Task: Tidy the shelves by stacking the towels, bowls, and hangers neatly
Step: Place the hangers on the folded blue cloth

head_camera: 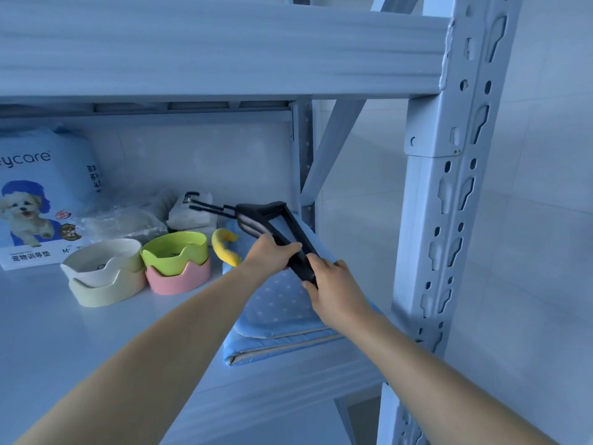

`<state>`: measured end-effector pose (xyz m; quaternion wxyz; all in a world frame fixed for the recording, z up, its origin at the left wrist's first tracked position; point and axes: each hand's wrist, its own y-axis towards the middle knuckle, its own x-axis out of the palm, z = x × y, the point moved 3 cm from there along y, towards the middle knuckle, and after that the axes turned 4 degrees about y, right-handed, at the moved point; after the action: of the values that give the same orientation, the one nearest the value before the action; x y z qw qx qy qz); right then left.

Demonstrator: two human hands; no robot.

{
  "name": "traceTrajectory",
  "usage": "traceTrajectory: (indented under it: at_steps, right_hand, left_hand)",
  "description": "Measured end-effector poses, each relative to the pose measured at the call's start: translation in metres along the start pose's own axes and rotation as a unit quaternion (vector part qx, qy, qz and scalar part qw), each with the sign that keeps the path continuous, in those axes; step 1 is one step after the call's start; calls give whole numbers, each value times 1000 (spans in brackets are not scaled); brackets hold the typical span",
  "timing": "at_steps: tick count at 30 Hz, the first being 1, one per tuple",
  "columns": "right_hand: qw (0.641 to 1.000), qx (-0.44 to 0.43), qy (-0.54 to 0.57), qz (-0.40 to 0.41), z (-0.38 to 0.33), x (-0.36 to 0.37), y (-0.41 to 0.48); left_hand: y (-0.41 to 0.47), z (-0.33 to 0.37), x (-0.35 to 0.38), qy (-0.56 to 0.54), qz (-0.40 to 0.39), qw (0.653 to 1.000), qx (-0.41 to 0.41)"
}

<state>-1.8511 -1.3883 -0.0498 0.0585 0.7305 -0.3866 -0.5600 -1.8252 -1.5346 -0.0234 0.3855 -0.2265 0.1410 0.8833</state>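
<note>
Black hangers [269,220], bunched together, are held above the folded blue dotted towels [282,313] at the right end of the shelf. My left hand [272,255] grips the bunch from the left and my right hand [333,284] grips its near end. Their hooks point left toward a white packet. Left of the towels stand two bowl stacks: a green bowl [175,250] in a pink bowl [178,279], and a white bowl [101,260] in a cream bowl [107,289].
A yellow curved toy [224,247] lies between the bowls and towels. A white packet [192,213], clear plastic bags [125,220] and a large pet-pad pack [35,200] sit at the back. The shelf upright [449,220] stands close on the right; the upper shelf [218,49] overhangs.
</note>
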Motion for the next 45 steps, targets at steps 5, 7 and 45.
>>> traceTrajectory:
  at_steps: [5,7,45]
  right_hand:
    - [999,26,26,21,-5,11,20]
    - [999,33,21,13,-6,16,26]
    - [995,73,-45,40,-3,44,61]
  left_hand:
    - [20,2,-17,118,11,992,50]
    - [20,-2,-26,196,24,978,64]
    - [-10,-52,-31,496,-146,838,177]
